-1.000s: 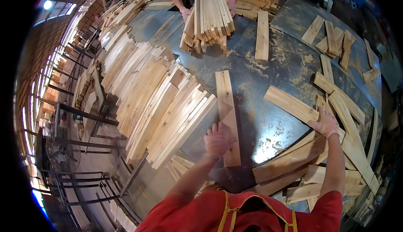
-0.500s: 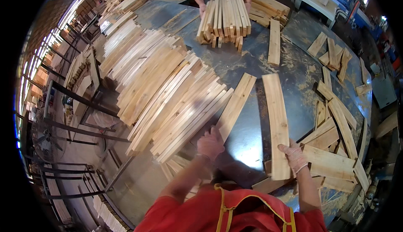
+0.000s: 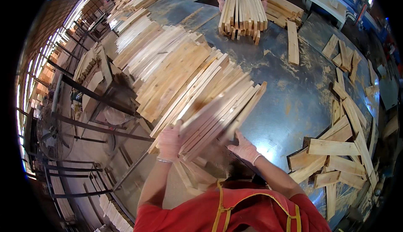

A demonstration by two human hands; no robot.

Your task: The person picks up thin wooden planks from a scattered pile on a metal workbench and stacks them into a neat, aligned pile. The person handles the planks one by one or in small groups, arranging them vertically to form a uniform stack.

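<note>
A long row of pale wooden boards leans across the left side of the table, side by side. At its near end, my gloved left hand is closed round the lower end of a board. My gloved right hand presses on the near end of the outermost board, its thumb raised and its fingertips partly hidden. Between my hands, the bunch of boards is smeared by motion. Across the table, a co-worker's gloved hands hold an upright bundle of boards.
Loose boards lie crisscrossed on the right of the dark metal table. A single board lies farther back. Black metal rails and a fan stand at the left. Sawdust patches mark the tabletop.
The board from my right hand and the separate slanted one have joined or left the row's edge; which is unclear. My left hand moved left onto the boards, and my right hand moved left to the row.
</note>
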